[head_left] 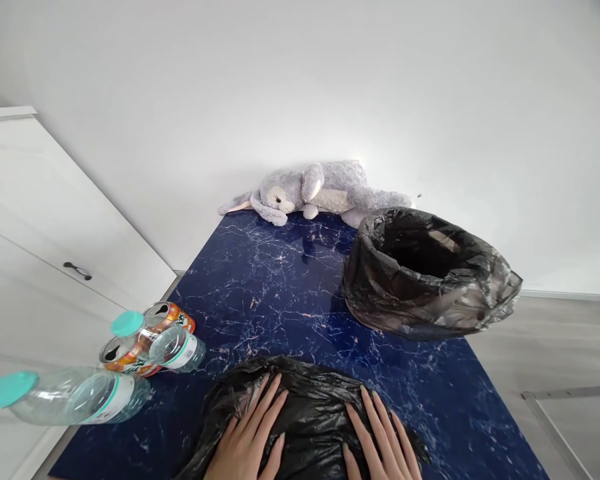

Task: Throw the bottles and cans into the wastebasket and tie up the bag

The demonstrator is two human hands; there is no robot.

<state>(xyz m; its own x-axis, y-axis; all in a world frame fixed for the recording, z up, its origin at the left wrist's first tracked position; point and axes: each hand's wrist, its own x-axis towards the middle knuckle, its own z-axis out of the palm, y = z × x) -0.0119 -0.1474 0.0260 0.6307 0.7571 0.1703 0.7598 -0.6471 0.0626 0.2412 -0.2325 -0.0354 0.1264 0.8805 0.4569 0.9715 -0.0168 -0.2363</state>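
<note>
A black plastic bag point(310, 407) lies bunched up at the near edge of the blue marbled table point(275, 280). My left hand point(253, 433) rests palm down on its left part, fingers spread. On its right part lies my right hand point(383, 440), also flat with the fingers apart. Neither hand grips anything. Farther back on the right stands a round container lined with another black bag point(420, 293), its mouth open and its inside dark.
At the left edge are two clear bottles with teal caps, a near one point(75, 397) and a farther one point(180, 348), beside two orange cans point(183, 317). A grey plush rabbit point(330, 187) lies against the wall. A white cabinet point(45, 233) stands left.
</note>
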